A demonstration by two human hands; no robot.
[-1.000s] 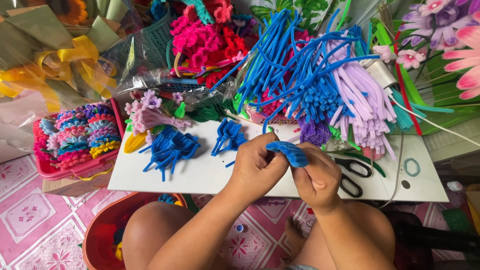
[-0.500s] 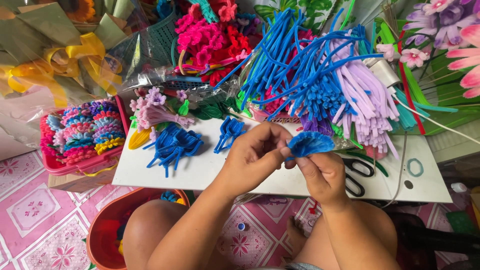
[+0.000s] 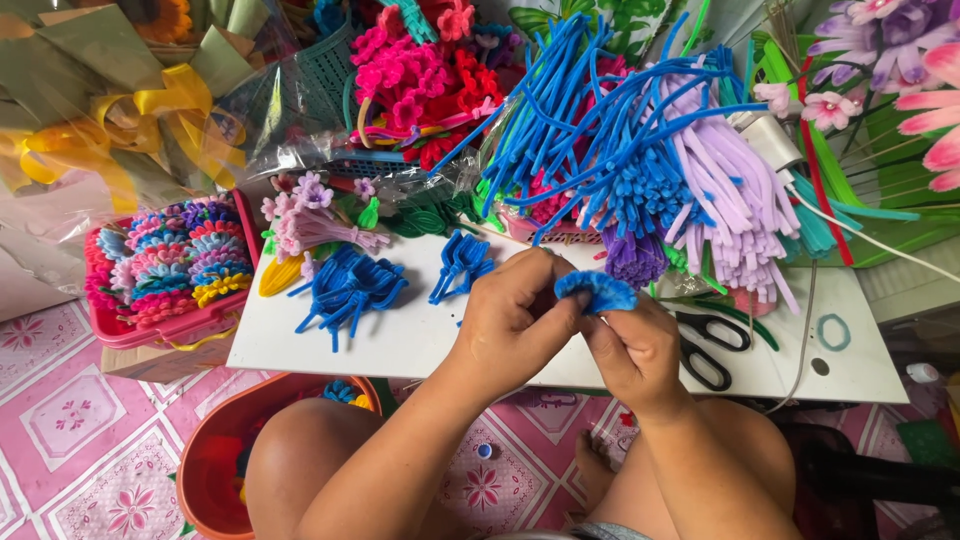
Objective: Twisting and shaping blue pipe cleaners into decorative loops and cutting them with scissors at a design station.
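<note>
Head view: left hand (image 3: pixel 515 320) & right hand (image 3: pixel 635 350) both pinch blue fuzzy piece (image 3: pixel 596 291) over white board (image 3: pixel 400 345); its underside hidden by fingers, scissors (image 3: pixel 712 350) partly covered by right hand

Both arms bare to above the elbow, no sleeves. Left hand (image 3: pixel 510 325), right hand (image 3: pixel 635 350): no gloves, rings or watch. Knees bare, feet bare.
</note>
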